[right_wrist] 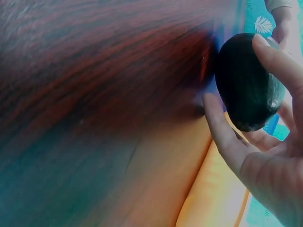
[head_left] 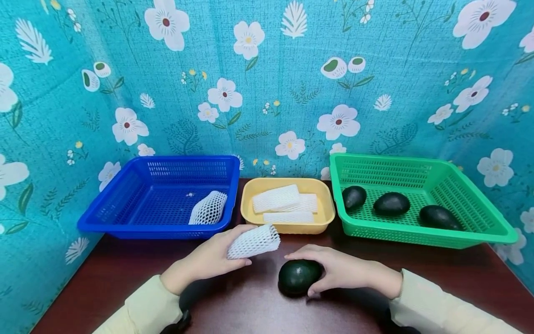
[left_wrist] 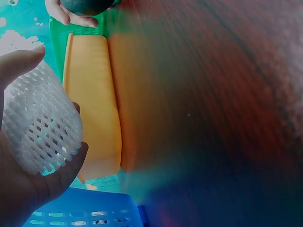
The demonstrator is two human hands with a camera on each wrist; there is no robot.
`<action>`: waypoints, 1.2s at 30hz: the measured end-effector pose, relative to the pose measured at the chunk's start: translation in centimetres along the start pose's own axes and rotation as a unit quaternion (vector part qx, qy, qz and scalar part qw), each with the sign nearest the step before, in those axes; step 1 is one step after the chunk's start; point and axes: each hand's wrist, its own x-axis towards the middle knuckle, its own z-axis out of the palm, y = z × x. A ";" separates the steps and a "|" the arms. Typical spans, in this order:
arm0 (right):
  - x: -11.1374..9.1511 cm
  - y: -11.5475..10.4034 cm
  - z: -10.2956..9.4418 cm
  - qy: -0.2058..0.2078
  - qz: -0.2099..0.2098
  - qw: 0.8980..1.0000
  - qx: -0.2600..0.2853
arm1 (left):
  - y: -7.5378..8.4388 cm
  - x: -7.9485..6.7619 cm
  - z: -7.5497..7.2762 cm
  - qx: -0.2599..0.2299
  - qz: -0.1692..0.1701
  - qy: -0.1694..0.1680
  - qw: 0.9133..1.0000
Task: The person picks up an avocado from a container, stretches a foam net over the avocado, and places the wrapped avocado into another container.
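Note:
My left hand (head_left: pixel 214 255) grips a white foam net sleeve (head_left: pixel 254 242), its open mesh end pointing right toward the other hand. In the left wrist view the thumb and fingers wrap round the foam net sleeve (left_wrist: pixel 45 118). My right hand (head_left: pixel 340 269) holds a dark green avocado (head_left: pixel 299 277) low over the table, in front of the yellow basket. The right wrist view shows the thumb on one side of the avocado (right_wrist: pixel 246 82) and fingers round the other.
A blue basket (head_left: pixel 156 227) at the left holds one net-wrapped piece (head_left: pixel 208 208). The yellow basket (head_left: pixel 288 228) in the middle has several flat foam net sleeves (head_left: pixel 276 198). At the right, a green basket (head_left: pixel 417 237) contains three avocados (head_left: pixel 391 204). A floral cloth (head_left: pixel 267 93) hangs behind.

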 end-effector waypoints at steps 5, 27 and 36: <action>0.1 0.0 0.1 -0.001 0.005 1.000 0.009 | 0.2 0.0 0.0 -0.008 -0.008 -0.006 1.000; -0.5 -0.3 -0.8 0.061 0.027 0.998 0.007 | 0.3 0.8 0.3 -0.003 -0.015 -0.001 1.000; -1.2 -1.1 -2.3 0.108 0.038 0.993 -0.022 | 0.5 0.7 0.6 -0.006 -0.014 -0.002 1.000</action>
